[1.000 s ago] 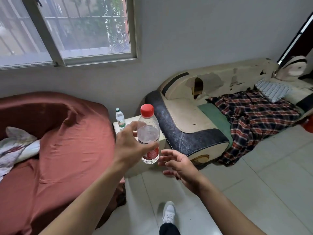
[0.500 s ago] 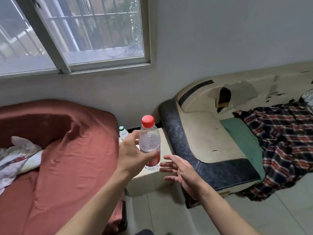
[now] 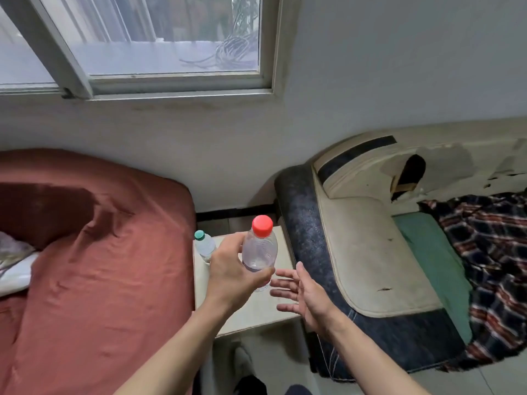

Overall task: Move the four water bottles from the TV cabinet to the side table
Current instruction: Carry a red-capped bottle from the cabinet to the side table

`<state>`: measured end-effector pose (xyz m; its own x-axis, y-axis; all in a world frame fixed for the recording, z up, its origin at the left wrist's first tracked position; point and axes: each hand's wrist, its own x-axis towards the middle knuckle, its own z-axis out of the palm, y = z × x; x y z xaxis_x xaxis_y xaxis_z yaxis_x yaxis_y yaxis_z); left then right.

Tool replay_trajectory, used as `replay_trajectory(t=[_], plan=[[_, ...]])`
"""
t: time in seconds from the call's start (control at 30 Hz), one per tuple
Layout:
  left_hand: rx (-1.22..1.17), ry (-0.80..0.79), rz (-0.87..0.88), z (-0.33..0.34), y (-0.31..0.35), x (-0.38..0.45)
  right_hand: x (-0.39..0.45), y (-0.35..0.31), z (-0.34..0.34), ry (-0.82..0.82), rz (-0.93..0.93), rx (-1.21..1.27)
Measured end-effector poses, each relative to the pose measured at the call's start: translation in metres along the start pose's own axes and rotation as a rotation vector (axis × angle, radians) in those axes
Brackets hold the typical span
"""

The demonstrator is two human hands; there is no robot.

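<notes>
Closer now: ribbed clear bottle over side table.

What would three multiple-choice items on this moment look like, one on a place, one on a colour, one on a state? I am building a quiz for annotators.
1. Where does the green-capped bottle stand?
A. on the side table
B. on the sofa
C. on the floor

2. What colour is the held bottle's cap?
A. blue
B. red
C. white

3. How is the right hand?
A. closed on a bottle
B. open, holding nothing
C. flat on the bed

Key: 1 A, the green-capped bottle stands on the side table. 2 B, the left hand has its grip on the red-capped bottle. 3 B, the right hand has spread fingers.
</notes>
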<state>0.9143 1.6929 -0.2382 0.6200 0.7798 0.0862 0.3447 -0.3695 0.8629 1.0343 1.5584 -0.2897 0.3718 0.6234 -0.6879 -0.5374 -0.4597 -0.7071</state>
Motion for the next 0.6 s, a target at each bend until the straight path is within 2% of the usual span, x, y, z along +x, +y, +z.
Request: replay_trajectory(t=[0.3, 0.6], plan=[[-0.018, -0.004, -0.144, 0.034, -0.067, 0.062, 0.106, -0.014, 0.000, 0.049, 0.114, -0.059], [0.022, 0.092, -0.289, 0.087, -0.145, 0.106, 0.218, -0.015, -0.018, 0.119, 0.095, -0.206]])
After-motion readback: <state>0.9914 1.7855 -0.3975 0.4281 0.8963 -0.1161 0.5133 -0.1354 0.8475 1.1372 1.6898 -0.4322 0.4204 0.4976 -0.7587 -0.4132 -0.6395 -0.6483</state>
